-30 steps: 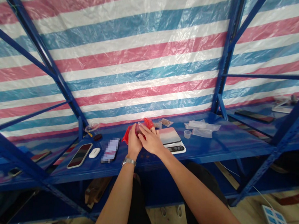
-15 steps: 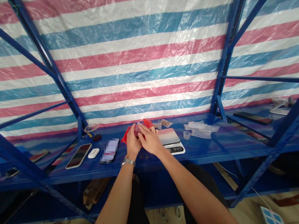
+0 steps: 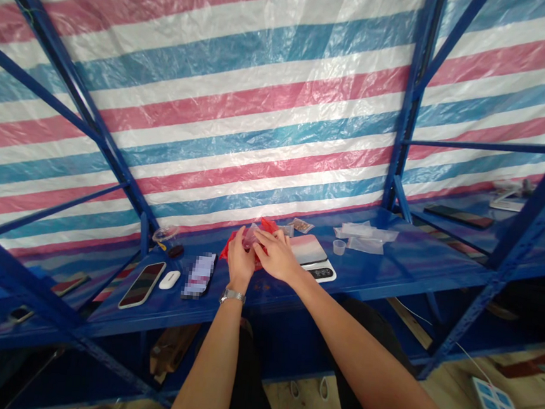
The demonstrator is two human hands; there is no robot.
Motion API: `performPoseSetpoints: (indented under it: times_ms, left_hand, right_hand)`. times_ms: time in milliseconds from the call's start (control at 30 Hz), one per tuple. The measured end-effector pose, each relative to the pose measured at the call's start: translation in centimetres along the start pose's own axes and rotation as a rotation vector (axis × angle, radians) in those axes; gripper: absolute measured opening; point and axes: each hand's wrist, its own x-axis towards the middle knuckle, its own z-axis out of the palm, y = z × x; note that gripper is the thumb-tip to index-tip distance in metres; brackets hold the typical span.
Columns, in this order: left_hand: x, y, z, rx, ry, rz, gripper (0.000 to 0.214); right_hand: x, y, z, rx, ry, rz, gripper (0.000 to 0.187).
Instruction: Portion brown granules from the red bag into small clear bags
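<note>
My left hand [image 3: 240, 260] and my right hand [image 3: 275, 255] meet over a red plastic bag [image 3: 226, 247] on the blue shelf. Between their fingertips is a small see-through plastic piece [image 3: 250, 234], and both hands are closed on it. Whether it is a cup or a little bag, I cannot tell. The red bag spreads out on either side of the fingers, its middle hidden under them. Just right of my right hand stands a white digital scale [image 3: 326, 271] with a flat silvery platform [image 3: 310, 249].
A small clear cup [image 3: 339, 247] and flat clear bags [image 3: 369, 237] lie right of the scale. A filled small bag [image 3: 302, 225] is behind it. Leftward are two phones [image 3: 142, 285], a white earbud case [image 3: 169, 279] and a clear container [image 3: 168, 241]. Blue posts [image 3: 407, 114] frame the shelf.
The fingers of both hands have shifted slightly, and more of the see-through piece shows between them. The view has moved a little; the things on the shelf stay put.
</note>
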Motion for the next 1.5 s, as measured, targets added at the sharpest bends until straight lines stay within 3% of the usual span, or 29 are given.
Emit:
performPoseSetpoints:
  times_ms: [300, 600, 733, 933, 1033, 1233, 1400, 1500]
  left_hand:
    - [0.0, -0.5, -0.3, 0.198, -0.013, 0.063, 0.060]
    - [-0.1, 0.0, -0.4, 0.121, 0.015, 0.096, 0.063]
    - [-0.2, 0.4, -1.0, 0.191, 0.041, 0.142, 0.067]
    - [-0.2, 0.1, -2.1, 0.287, 0.077, 0.114, 0.058]
    - [-0.1, -0.2, -2.6, 0.303, 0.102, 0.107, 0.054]
    - [-0.1, -0.2, -2.7, 0.296, 0.132, 0.091, 0.051]
    - [-0.5, 0.5, -2.3, 0.283, 0.142, 0.079, 0.049]
    - [-0.9, 0.8, -2.0, 0.284, 0.143, 0.076, 0.047]
  right_hand:
    - [0.0, 1.7, 0.1, 0.018, 0.037, -0.038, 0.039]
    - [0.4, 2.4, -0.7, 0.019, 0.086, -0.064, 0.051]
    - [1.3, 4.6, -2.3, -0.029, 0.247, 0.093, 0.046]
    - [1.5, 11.2, -6.7, -0.126, 0.487, 0.592, 0.047]
    - [0.0, 14.4, -8.4, -0.190, 0.439, 0.768, 0.050]
    - [-2.9, 17.4, -9.5, -0.327, 0.291, 0.854, 0.048]
    - [-2.3, 16.3, -8.4, -0.432, 0.372, 0.732, 0.047]
    - [-0.6, 14.2, -6.5, -0.369, 0.136, 0.538, 0.042]
